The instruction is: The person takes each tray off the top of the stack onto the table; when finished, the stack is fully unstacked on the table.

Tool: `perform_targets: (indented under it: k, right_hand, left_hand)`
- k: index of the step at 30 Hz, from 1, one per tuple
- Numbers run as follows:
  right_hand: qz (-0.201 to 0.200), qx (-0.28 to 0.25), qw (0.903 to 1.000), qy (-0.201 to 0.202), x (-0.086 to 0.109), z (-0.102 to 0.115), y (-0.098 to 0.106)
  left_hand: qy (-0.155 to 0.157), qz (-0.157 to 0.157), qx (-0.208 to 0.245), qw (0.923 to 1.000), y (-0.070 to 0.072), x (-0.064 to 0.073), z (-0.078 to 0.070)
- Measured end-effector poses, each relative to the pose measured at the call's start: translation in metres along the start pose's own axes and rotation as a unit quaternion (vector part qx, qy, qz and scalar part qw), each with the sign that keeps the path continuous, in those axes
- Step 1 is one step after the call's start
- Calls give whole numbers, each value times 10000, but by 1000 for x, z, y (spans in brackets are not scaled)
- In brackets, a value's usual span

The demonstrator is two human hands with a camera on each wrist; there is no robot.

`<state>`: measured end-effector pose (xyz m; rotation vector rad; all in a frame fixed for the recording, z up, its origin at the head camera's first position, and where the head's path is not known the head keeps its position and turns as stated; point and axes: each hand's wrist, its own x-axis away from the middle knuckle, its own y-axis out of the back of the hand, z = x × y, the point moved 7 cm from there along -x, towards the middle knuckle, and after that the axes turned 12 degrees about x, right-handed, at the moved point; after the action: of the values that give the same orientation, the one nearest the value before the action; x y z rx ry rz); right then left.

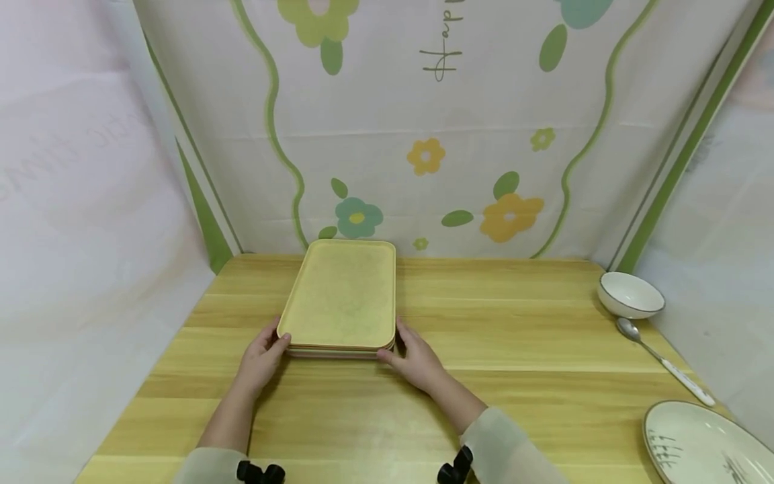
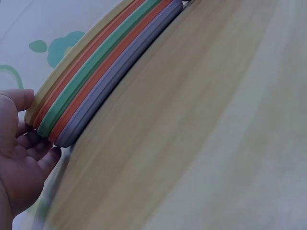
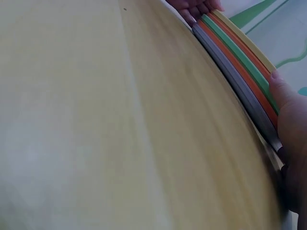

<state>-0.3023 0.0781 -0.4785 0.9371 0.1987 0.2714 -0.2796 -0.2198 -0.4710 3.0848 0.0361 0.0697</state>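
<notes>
A stack of rectangular trays (image 1: 341, 296) lies toward the back of the table, left of centre, with a yellow one on top. From the side, the left wrist view shows orange, green and purple-grey edges (image 2: 98, 79) beneath the yellow rim. My left hand (image 1: 261, 356) grips the near left corner, thumb at the top rim and fingers along the side and lower edge. At the near right corner my right hand (image 1: 417, 359) holds the stack, its thumb across the front edge. Some of the right fingers are hidden behind the trays in the right wrist view.
On the right side of the table stand a white bowl (image 1: 631, 296) with a dark rim, a spoon (image 1: 662, 359) with a white handle, and a white plate (image 1: 707, 437) cut off by the frame. A flowered cloth (image 1: 375, 134) hangs behind the table's far edge.
</notes>
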Motion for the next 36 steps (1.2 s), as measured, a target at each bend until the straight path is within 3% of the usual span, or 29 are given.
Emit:
perform_targets:
  k: [5,13,18,24,28,32,36]
  right_hand:
    - [-74,16,10000,17,0,2,0]
    - [-87,21,9999,67,2,3,1]
    - [-87,-41,9999,140,3,3,0]
    - [-121,-200,9994,264,5,7,2]
    - [-137,-240,9991,326,6,8,2]
    - [-147,-251,9990,354,7,10,3]
    - [-142,-226,9989,380,6,11,3]
  left_hand:
    - [-57,-118,116,9998,1,0,-3]
    - [-244,-138,980,9948,-5,1,-13]
    - [-249,-123,1229,9920,-5,3,-15]
    - [-227,-483,1480,9875,-5,8,-20]
    - [-428,-549,2083,9756,-5,10,-23]
    - [-628,-351,2757,9585,-5,11,-23]
    - [-807,-155,3153,9454,-5,10,-23]
